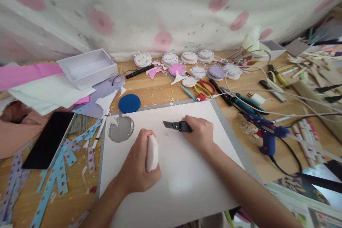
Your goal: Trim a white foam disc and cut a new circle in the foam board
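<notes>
My left hand [137, 165] is closed around a round white disc [152, 154], held on edge above a large white sheet [181, 185]. In my right hand [200, 131] is a black utility knife [181, 126], its dark blade pointing left over the sheet. Blade and disc are apart. A round hole [121, 130] is cut in the sheet's upper left, with the grey mat showing through. Just beyond the sheet's edge lies a blue disc [129, 103]. Finished-looking round discs with dotted rims, one of them pink [176, 70], line the back of the table.
A blue glue gun [267, 133] with its cable lies at right, near pliers [248, 103] and markers [307, 142]. At left are a phone [49, 139], punched blue paper strips [61, 171] and a white box [88, 67]. Red-and-yellow-handled scissors [205, 87] lie beyond the sheet.
</notes>
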The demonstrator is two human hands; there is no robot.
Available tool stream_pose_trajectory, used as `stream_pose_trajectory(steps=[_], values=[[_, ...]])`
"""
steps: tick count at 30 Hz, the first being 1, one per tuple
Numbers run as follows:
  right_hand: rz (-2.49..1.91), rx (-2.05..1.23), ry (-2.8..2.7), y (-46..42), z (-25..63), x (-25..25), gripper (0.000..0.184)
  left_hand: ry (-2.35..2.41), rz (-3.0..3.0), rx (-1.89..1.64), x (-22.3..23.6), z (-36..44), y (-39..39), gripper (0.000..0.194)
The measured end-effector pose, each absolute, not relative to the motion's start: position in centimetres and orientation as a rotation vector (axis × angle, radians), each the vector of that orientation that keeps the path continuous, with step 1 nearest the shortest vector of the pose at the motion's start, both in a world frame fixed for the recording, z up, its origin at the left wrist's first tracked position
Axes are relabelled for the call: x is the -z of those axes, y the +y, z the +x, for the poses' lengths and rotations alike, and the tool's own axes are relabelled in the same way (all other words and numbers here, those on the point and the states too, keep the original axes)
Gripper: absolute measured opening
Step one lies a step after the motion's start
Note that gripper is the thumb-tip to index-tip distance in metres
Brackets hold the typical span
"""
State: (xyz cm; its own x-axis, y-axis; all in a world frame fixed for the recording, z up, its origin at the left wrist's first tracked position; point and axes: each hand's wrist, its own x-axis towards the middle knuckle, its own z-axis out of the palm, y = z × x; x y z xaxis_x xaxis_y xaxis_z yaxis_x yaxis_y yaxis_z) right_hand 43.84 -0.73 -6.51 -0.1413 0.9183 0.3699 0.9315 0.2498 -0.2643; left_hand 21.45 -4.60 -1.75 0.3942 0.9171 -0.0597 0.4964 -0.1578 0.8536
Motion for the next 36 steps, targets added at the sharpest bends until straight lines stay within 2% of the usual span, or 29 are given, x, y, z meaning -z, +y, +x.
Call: stream_pose_trajectory(steps=[3,4,8,10,12,15,21,23,27,29,32,34,35,36], values=[[-1.782,0.033,-2.048,-0.1,43.6,6.5,0.008,0.984,1.436,-0.727,1.3,21.3,-4.6,0.041],[-1.802,0.024,-2.051,0.0,43.4,6.4,0.009,0.887,1.301,-0.776,1.0,21.4,-4.7,0.043],[-1.866,-0.004,-2.047,0.2,42.9,6.1,0.011,0.691,0.914,-0.871,-0.6,21.8,-5.5,0.074],[-1.889,-0.011,-2.037,0.2,42.9,5.9,0.012,0.628,0.807,-0.882,-1.3,22.1,-6.3,0.078],[-1.887,-0.013,-2.046,0.3,43.0,5.6,0.016,0.543,0.75,-0.89,-1.4,22.2,-7.0,0.073],[-1.825,-0.008,-2.115,0.5,43.7,5.6,0.022,0.56,0.83,-0.881,-0.8,21.7,-7.9,0.06],[-1.692,-0.021,-2.163,-0.6,45.0,4.4,0.025,1.018,1.501,-0.883,-0.8,20.6,-8.7,0.066],[-1.567,-0.205,-2.054,-2.3,44.7,2.7,0.028,1.211,1.838,-0.872,-1.3,20.9,-8.8,0.073],[-1.177,-1.224,-1.715,-6.7,42.8,-1.1,0.027,1.366,2.36,-0.77,-1.8,22.0,-8.9,0.077],[-1.057,-1.573,-1.567,-8.2,42.1,-2.2,0.027,1.341,2.5,-0.739,-1.8,22.3,-9.0,0.078],[-1.035,-1.7,-1.462,-9.0,41.9,-2.5,0.03,1.31,2.474,-0.804,-1.6,22.0,-9.4,0.091],[-1.065,-1.685,-1.421,-9.2,42.4,-2.3,0.032,1.291,2.214,-0.904,-1.7,21.7,-9.8,0.104],[-1.068,-1.683,-1.404,-9.3,42.6,-2.3,0.032,1.284,2.021,-0.951,-1.8,21.6,-10.2,0.104],[-1.063,-1.687,-1.39,-9.4,42.8,-2.2,0.032,1.288,1.815,-0.991,-2.0,21.6,-10.5,0.094]])
